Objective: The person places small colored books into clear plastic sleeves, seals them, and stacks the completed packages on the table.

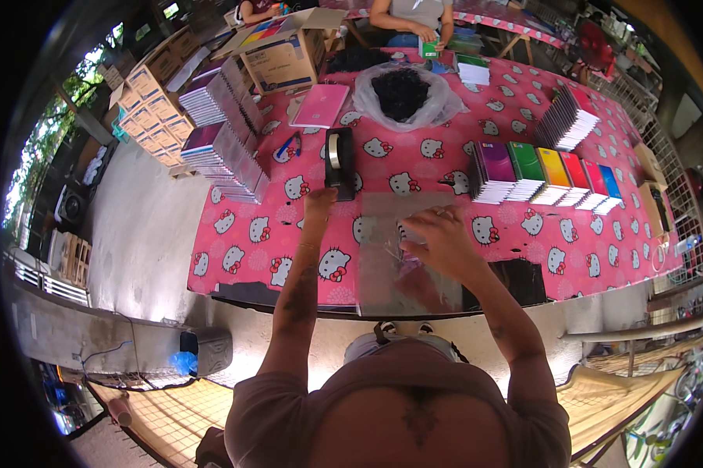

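Observation:
My left hand (320,204) is at the near end of a black tape dispenser (341,175) that carries a roll of tape (334,150). Its fingers are closed at the dispenser's edge, and what they pinch is too small to make out. To the right, my right hand (442,235) reaches over a clear plastic sheet (375,273) lying at the table's front edge. Its thumb and fingers are apart. Under them is a shiny plastic-covered thing (414,273), partly hidden by the hand; its kind is unclear.
Stacked spiral notebooks stand on the pink patterned table (242,234): purple ones (219,160) at left, a colourful row (523,171) at right. Beyond lie a pink notebook (320,105), a bag of black material (402,93) and a carton (281,58). A co-worker's hands (429,39) hold a green item.

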### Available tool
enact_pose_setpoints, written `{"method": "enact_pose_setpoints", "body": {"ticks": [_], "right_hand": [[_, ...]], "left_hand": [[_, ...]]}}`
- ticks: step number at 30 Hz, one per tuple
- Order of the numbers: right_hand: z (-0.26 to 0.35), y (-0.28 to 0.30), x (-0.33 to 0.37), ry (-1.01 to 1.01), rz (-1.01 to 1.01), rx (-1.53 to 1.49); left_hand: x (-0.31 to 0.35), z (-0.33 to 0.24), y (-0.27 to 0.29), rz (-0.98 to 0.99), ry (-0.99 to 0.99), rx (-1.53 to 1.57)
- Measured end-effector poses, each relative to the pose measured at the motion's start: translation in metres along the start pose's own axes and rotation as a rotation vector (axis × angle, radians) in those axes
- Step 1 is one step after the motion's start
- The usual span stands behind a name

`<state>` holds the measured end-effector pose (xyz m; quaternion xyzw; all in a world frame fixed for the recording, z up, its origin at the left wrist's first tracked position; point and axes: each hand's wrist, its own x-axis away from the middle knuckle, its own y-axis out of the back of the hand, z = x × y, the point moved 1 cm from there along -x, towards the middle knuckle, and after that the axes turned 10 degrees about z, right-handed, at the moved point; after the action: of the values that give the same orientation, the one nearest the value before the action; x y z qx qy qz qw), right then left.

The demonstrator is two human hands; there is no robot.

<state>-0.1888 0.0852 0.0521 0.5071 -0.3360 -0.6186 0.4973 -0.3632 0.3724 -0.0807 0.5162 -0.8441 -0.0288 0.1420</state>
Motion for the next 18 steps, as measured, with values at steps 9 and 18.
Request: {"method": "enact_pose_setpoints", "body": {"ticks": [9, 18], "right_hand": [[0.012, -0.006, -0.002, 0.014, -0.033, -0.026], [0.006, -0.015, 0.006, -0.101, -0.035, 0.001]], "left_hand": [[-0.03, 0.03, 0.009, 0.056, 0.021, 0.249], [0.032, -0.032, -0.003, 0.41, -0.356, -0.294]]}}
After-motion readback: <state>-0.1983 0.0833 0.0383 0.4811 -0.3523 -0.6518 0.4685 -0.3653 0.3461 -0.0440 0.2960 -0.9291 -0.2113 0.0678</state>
